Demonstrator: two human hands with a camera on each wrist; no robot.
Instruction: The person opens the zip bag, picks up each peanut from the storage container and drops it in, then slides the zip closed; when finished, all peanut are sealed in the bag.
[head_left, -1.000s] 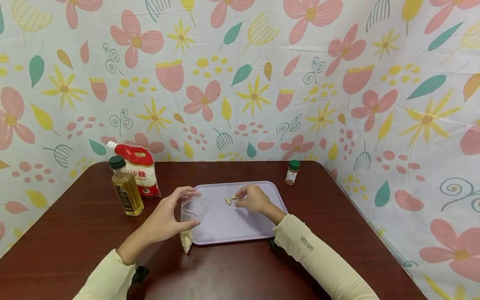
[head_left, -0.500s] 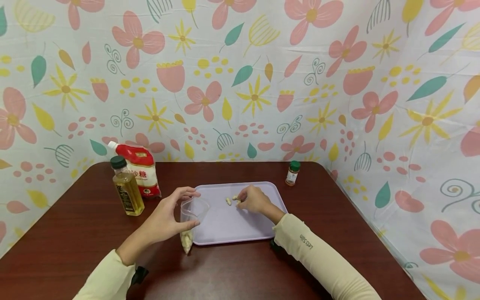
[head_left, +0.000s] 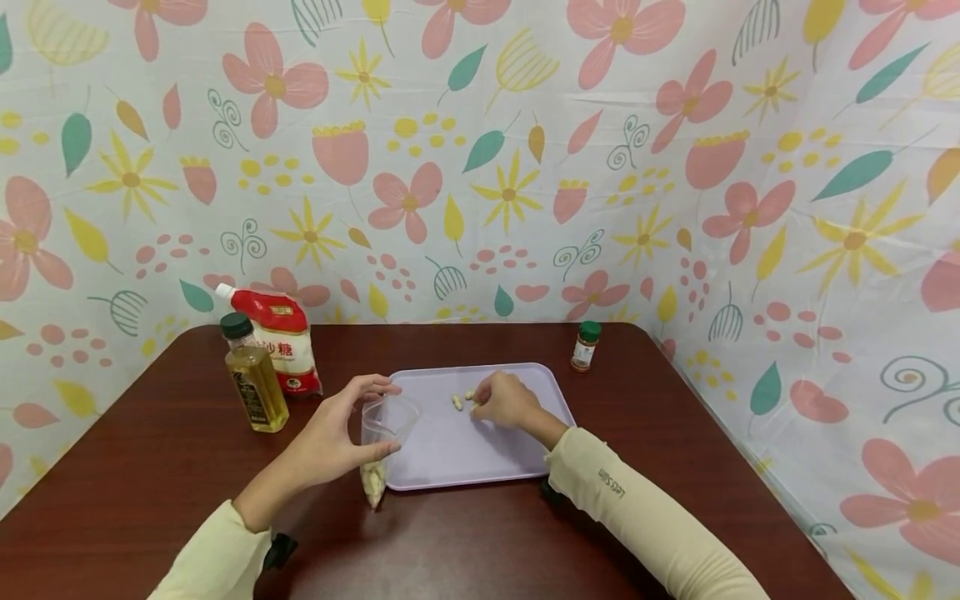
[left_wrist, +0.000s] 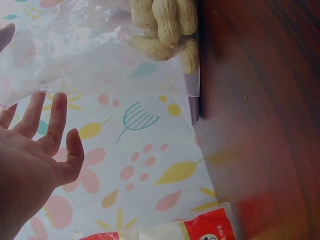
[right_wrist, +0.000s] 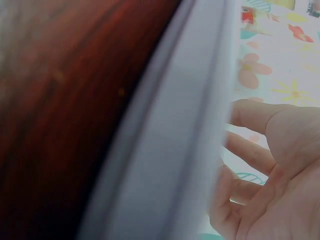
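Note:
In the head view, my left hand (head_left: 337,429) holds a clear plastic bag (head_left: 386,425) at its wide mouth, with thumb and fingers spread around it. Several unshelled peanuts (left_wrist: 167,22) lie in the bottom of the bag, as the left wrist view shows. My right hand (head_left: 506,400) reaches over the lilac tray (head_left: 442,458), fingertips bunched low around a peanut that is mostly hidden by them. Beside those fingertips, two more peanuts (head_left: 457,402) lie on the tray. The right wrist view shows bent fingers (right_wrist: 250,152), their tips hidden behind the tray's blurred rim.
An oil bottle (head_left: 257,383) with a dark cap stands at the left, in front of a red and white sugar pouch (head_left: 292,346). A green-capped spice jar (head_left: 584,346) is at the back right of the brown table (head_left: 450,550). A flowered cloth hangs behind.
My right hand has shifted slightly at the peanuts; a peanut at its fingertips came into sight half a second ago and is now mostly covered. The left hand and bag stay in place.

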